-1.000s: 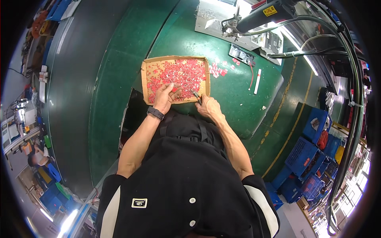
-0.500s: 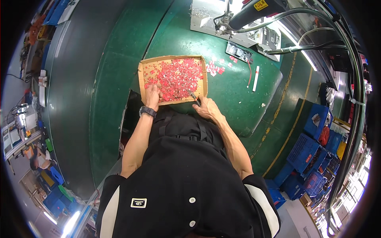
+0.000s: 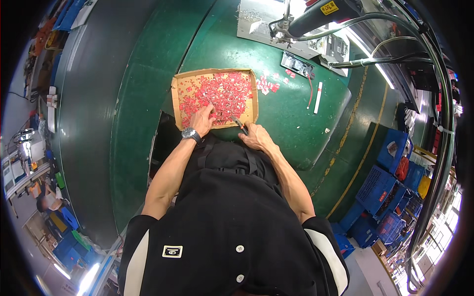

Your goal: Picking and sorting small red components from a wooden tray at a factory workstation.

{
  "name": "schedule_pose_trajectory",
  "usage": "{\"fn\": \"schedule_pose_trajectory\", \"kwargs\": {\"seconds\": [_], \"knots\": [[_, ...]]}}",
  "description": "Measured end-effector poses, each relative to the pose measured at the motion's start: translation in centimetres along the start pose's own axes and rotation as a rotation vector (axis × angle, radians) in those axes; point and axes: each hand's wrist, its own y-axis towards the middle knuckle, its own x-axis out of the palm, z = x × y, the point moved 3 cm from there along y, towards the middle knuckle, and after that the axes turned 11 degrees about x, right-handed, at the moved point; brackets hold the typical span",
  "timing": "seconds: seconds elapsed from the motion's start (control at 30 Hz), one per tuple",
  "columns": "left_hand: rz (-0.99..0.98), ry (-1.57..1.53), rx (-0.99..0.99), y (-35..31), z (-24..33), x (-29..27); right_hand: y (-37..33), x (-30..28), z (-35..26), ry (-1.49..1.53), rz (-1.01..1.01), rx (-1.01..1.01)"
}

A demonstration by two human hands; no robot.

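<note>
A shallow cardboard tray (image 3: 181,121) lies on the green table in front of me. Many small flat red pieces (image 3: 222,91) are heaped in it, some with pale backs. My left hand (image 3: 202,120), with a dark watch on the wrist, reaches over the tray's near edge. Its fingers are bent together among the pieces; what they pinch is too small to make out. At the tray's near right corner my right hand (image 3: 256,136) is closed round a small pair of pliers (image 3: 242,126) with dark and orange handles. The jaws point into the tray, close to my left fingertips.
More red and white pieces (image 3: 268,85) lie on the table right of the tray. Beyond them are a black-and-silver device (image 3: 296,64) with a red wire and a white strip (image 3: 318,97). A tool on an arm (image 3: 316,19) hangs at the upper right. Blue crates (image 3: 377,185) stand right.
My left hand has moved right and slightly forward over the pieces, toward the pliers. The pliers' jaws have shifted a little to the left and down; my right hand stays at the tray corner.
</note>
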Motion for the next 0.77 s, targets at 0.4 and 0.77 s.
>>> {"fn": "schedule_pose_trajectory", "kwargs": {"seconds": [0.4, 0.77], "knots": [[-0.116, 0.201, 0.105, 0.3, 0.4, 0.7, 0.6, 1.1, 0.1, -0.025, -0.022, -0.025], [-0.023, -0.85, -0.463, 4.2, 0.6, 1.3, 0.0, 1.2, 2.4, 0.09, 0.043, 0.005]]}}
